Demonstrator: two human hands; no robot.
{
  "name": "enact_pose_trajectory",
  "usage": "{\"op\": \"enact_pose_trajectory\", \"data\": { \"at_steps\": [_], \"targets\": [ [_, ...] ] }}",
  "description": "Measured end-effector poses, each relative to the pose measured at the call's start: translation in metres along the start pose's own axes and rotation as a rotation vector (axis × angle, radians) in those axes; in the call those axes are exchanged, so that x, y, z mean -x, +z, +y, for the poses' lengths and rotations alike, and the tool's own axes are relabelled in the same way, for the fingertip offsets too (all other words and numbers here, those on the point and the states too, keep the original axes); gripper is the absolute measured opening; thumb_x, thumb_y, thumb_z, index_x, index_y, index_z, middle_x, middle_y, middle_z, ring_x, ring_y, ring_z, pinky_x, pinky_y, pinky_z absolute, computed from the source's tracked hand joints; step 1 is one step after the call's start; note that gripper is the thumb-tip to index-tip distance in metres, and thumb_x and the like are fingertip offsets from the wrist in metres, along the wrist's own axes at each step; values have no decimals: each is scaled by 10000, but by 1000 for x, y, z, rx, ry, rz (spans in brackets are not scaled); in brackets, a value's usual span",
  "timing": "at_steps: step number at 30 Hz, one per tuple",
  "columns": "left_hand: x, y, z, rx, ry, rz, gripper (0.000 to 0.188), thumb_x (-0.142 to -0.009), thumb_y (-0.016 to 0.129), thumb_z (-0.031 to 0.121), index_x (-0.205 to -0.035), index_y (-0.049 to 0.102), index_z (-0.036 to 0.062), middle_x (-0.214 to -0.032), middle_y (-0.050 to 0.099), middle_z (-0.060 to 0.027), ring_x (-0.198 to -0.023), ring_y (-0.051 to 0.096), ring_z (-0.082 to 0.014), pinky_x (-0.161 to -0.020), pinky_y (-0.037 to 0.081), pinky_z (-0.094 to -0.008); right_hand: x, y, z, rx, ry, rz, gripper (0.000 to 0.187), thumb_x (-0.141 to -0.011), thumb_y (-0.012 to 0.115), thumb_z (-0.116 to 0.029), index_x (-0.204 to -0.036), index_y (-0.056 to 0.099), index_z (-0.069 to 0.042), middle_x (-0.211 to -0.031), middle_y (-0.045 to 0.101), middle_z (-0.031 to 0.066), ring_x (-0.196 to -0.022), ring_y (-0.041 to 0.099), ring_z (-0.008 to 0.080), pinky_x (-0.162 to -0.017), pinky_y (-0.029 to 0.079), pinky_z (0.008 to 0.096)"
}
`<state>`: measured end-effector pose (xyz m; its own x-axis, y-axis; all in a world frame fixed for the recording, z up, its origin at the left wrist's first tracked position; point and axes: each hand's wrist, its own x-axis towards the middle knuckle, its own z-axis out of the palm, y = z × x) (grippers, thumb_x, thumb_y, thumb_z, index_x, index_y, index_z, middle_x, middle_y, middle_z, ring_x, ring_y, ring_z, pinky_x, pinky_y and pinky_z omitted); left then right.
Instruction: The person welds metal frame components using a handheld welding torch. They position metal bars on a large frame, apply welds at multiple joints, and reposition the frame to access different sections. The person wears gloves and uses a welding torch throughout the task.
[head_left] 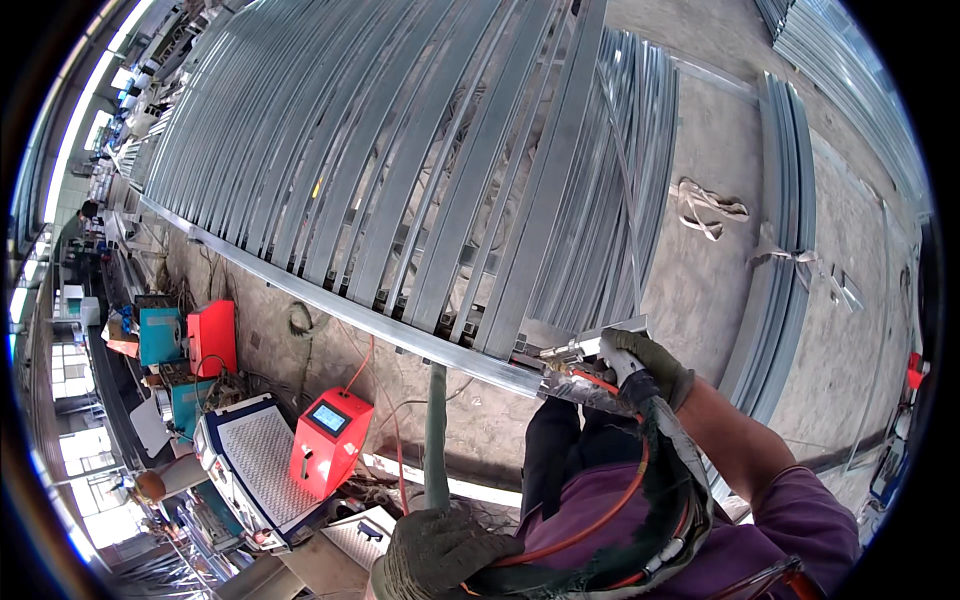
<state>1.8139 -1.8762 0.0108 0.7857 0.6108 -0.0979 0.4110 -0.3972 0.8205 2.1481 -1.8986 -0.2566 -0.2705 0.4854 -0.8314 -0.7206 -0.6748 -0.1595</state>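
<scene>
My right hand (650,365), in a dark work glove, is closed round the grey handle of a welding gun (628,372). The gun's metal front lies at the near right corner of a galvanized steel frame (450,352), beside a short bracket piece (590,346). Whether its tip touches the metal is hidden. An orange hose (640,470) and a dark sheathed cable (665,520) run from the gun down across my body. My left hand (445,550), also gloved, is low in front, its fingers curled over the hose and cable. A green post (437,430) rises just beyond it.
Long steel slats (400,180) lie across the frame, with gaps between them. More profiles (785,240) and a pale strap (710,208) lie on the concrete floor at right. At left stand a red machine with a screen (330,440), a white-blue cabinet (262,465) and another red box (211,338).
</scene>
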Motion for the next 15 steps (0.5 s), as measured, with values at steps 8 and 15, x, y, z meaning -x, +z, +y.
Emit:
{"op": "enact_pose_trajectory", "data": {
  "at_steps": [8,15],
  "targets": [
    [-15,9,-9,13,78,24,683,-776,839,668,-1013,781,31,-676,628,-61,-581,635,-265,-561,462,-393,-6,15,4,-34,145,69,346,-1031,729,-378,-1090,651,-46,-833,731,113,-542,704,213,-382,593,388],
    [-23,6,-17,98,72,-45,668,-772,856,643,-1000,770,21,-721,676,-82,-608,667,-280,-557,484,-399,-24,2,10,-77,180,63,335,-1021,747,-374,-1112,624,-77,-894,733,116,-612,725,226,-402,602,411]
  ]
}}
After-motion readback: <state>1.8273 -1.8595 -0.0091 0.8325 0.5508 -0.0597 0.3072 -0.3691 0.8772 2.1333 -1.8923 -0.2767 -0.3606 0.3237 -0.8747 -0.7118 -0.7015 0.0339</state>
